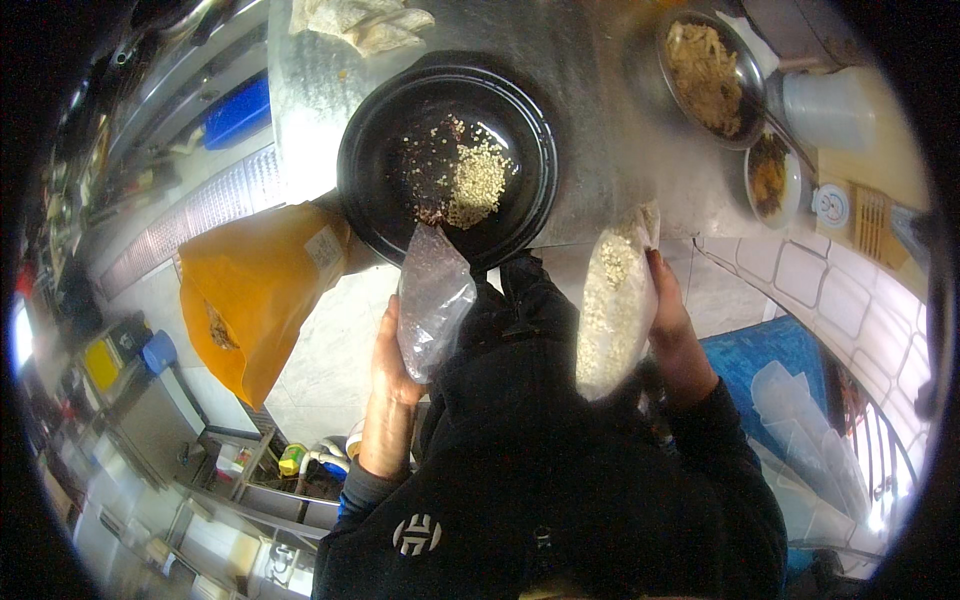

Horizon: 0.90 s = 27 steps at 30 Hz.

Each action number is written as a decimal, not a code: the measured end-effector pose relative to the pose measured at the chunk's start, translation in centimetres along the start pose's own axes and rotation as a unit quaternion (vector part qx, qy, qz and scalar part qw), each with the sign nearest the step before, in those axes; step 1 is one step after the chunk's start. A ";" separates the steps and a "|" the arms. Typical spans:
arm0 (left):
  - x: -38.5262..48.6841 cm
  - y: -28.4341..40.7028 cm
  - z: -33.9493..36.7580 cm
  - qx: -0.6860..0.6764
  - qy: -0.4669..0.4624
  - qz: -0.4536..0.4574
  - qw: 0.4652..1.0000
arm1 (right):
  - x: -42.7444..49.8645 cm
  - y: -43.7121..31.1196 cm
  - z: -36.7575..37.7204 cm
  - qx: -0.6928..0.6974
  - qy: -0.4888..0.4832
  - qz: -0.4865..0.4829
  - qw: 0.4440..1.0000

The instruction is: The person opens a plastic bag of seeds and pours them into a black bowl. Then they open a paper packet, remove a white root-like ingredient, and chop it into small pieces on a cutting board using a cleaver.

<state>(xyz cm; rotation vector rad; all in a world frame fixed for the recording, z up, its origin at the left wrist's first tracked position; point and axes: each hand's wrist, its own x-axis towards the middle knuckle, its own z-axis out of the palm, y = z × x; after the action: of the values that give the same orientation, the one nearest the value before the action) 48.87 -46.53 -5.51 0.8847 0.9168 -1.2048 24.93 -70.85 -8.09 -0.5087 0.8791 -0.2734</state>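
A clear plastic bag (437, 307), its narrow end over the near rim of a black bowl (366, 120), is held by my left hand (394, 364). Pale grains (478, 184) lie heaped in the bowl beside scattered dark and reddish ones. My right hand (670, 307) grips a second plastic bag (611, 322), filled with pale flakes or grains. That bag stands upright, to the right of the bowl and apart from it. Left of the bowl is an orange paper sack (251, 292) with a white label.
The bowl rests on a metal worktop (592, 150). At its right stand a metal bowl of shredded food (701, 75), a white bowl of food (772, 180) and stacked plastic containers (829, 109). A pale crumpled cloth-like item (364, 22) lies at the back left.
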 end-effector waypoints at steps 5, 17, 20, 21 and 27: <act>-0.1 -0.1 0.0 -0.005 -0.021 -0.001 1.000 | 0.2 0.0 -0.1 0.011 -0.028 0.019 0.999; 0.1 0.2 -0.6 -0.022 -0.028 -0.020 0.999 | 0.5 0.2 0.1 0.008 -0.010 0.025 1.000; 0.1 0.2 -0.8 -0.028 -0.040 -0.016 0.999 | 0.5 0.1 0.3 0.014 -0.018 0.026 0.999; 0.1 0.2 -0.9 -0.035 -0.024 -0.016 0.999 | 0.5 0.1 0.4 0.010 -0.022 0.028 0.999; 0.5 0.1 -1.3 -0.039 -0.034 -0.019 0.998 | 0.5 0.1 0.4 -0.024 -0.004 0.029 0.999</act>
<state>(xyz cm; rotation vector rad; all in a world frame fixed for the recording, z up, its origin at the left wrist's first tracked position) 48.88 -45.48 -6.44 0.7618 0.9225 -1.2165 25.59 -70.81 -8.26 -0.5277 0.8926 -0.1981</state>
